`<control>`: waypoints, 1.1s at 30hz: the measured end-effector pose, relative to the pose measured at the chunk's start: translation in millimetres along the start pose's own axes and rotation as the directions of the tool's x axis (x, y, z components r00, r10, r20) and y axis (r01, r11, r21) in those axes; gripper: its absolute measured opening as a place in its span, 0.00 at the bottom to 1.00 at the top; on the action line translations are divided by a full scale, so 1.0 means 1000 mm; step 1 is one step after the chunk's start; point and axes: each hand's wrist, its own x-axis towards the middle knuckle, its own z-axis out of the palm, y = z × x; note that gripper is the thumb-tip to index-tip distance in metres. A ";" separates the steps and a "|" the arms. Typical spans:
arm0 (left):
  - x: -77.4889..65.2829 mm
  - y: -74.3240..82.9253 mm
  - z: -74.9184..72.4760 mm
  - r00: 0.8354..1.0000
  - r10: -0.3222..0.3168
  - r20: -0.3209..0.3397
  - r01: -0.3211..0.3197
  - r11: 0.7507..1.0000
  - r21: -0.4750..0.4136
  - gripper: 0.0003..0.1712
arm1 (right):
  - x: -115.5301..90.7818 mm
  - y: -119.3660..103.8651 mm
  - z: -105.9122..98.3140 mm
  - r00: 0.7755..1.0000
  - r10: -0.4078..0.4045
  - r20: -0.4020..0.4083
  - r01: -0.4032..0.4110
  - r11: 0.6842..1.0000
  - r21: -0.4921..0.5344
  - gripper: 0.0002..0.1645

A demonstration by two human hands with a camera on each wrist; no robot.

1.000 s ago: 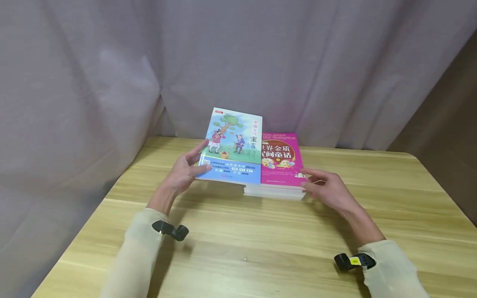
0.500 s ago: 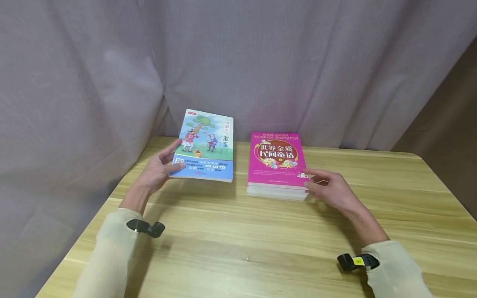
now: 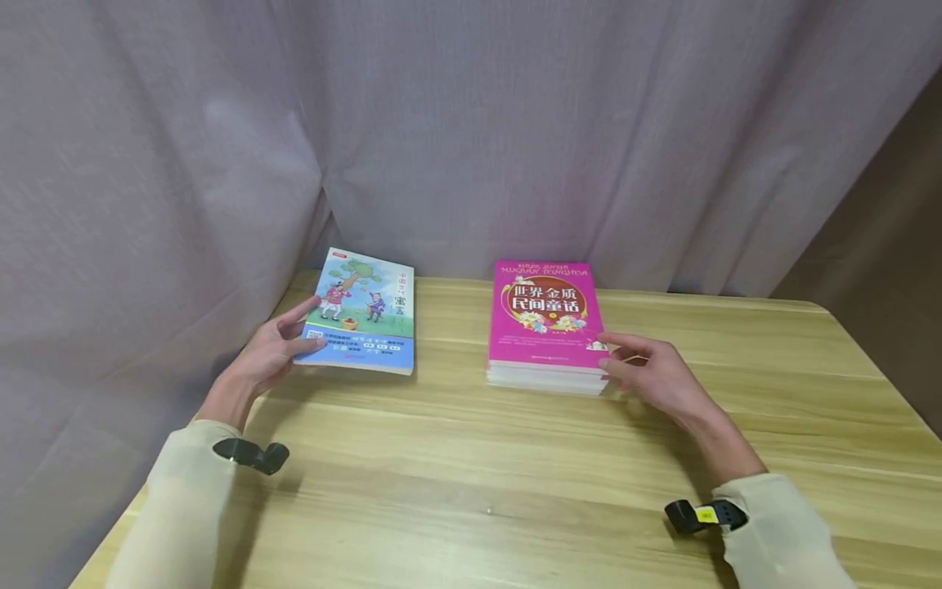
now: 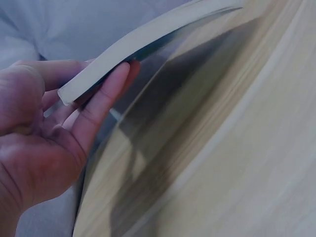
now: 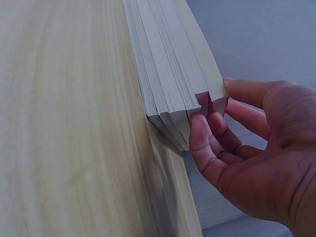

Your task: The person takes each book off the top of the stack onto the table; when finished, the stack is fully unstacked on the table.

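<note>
A thin paperback book [image 3: 368, 315] with a light-blue cover, a tree and two figures is held at its left edge by my left hand [image 3: 257, 356]. The thumb lies on the cover and the fingers go underneath. In the left wrist view, the book's pages [image 4: 128, 44] stand above the tabletop, with a shadow below. Toward the right, a pink book [image 3: 548, 327] tops a stack of several books [image 3: 545, 381]. My right hand [image 3: 662, 380] pinches the pink book's lower right corner, thumb on top. In the right wrist view, its fingers [image 5: 202, 143] touch the stack's side.
The wooden table [image 3: 412, 474] has a grey curtain [image 3: 456, 123] hanging along its back and left. Each wrist wears a black strap with a camera; the right strap [image 3: 706, 515] has a yellow label.
My left hand has carried the light-blue book left from over the stack, then lower toward the tabletop, uncovering the whole pink cover. The right hand has stayed at the stack's corner.
</note>
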 end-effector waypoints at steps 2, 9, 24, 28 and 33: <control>0.000 -0.003 -0.006 1.000 -0.017 -0.006 0.017 0.999 0.035 0.50 | 0.000 0.001 0.001 1.000 0.003 0.004 -0.003 1.000 0.004 0.35; 0.000 -0.009 -0.021 0.999 -0.047 0.025 0.046 0.997 0.062 0.50 | 0.000 -0.001 0.001 1.000 0.003 0.000 -0.003 1.000 -0.011 0.34; 0.008 -0.008 -0.029 0.994 -0.095 -0.051 0.107 0.900 0.423 0.51 | -0.001 -0.004 -0.001 1.000 0.005 -0.010 -0.005 1.000 -0.024 0.34; 0.008 -0.008 -0.032 0.986 -0.112 -0.123 0.156 0.878 0.453 0.50 | -0.001 -0.003 -0.001 1.000 -0.004 -0.008 0.004 1.000 -0.014 0.34; 0.009 -0.011 -0.037 0.976 -0.119 -0.184 0.192 0.870 0.454 0.48 | -0.001 -0.001 0.000 1.000 -0.008 0.000 0.008 1.000 0.003 0.34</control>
